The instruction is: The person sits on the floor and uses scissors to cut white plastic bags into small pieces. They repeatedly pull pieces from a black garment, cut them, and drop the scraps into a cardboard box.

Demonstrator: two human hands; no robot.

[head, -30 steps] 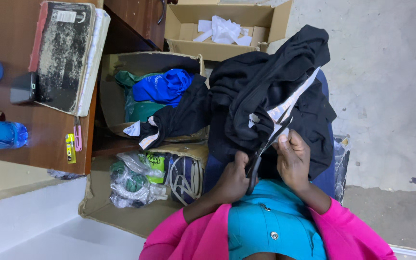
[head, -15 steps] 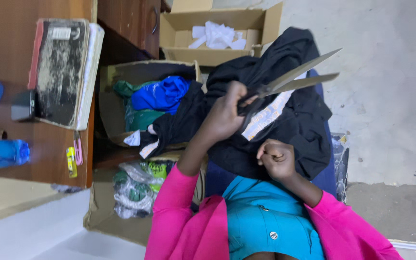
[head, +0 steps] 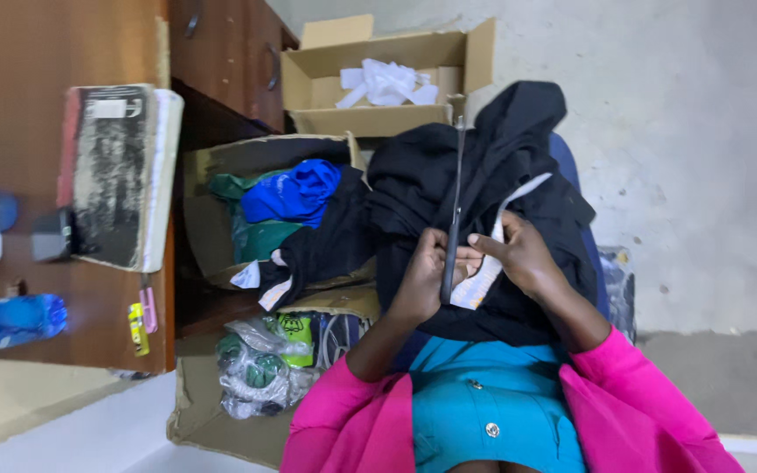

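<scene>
A black garment [head: 449,175] lies heaped on my lap. My left hand [head: 420,273] grips the handles of long metal scissors [head: 455,201], whose closed blades point away from me over the cloth. My right hand [head: 523,254] pinches a white strip [head: 484,282] sewn into the black garment, right beside the scissor handles. Both hands are close together, almost touching. Pink sleeves [head: 633,403] cover my arms, and a teal garment with buttons [head: 484,412] lies below the hands.
An open cardboard box [head: 221,201] to the left holds blue and green clothes [head: 291,193]. Another box [head: 378,66] with white cloth stands further off. Bagged items [head: 256,368] lie lower left. On the wooden desk [head: 37,52] at left sit a worn book [head: 116,175] and a blue bottle [head: 10,322].
My left hand, raised with the scissors open half a second ago, has come down to my right hand. The blades are now closed and lie over the garment.
</scene>
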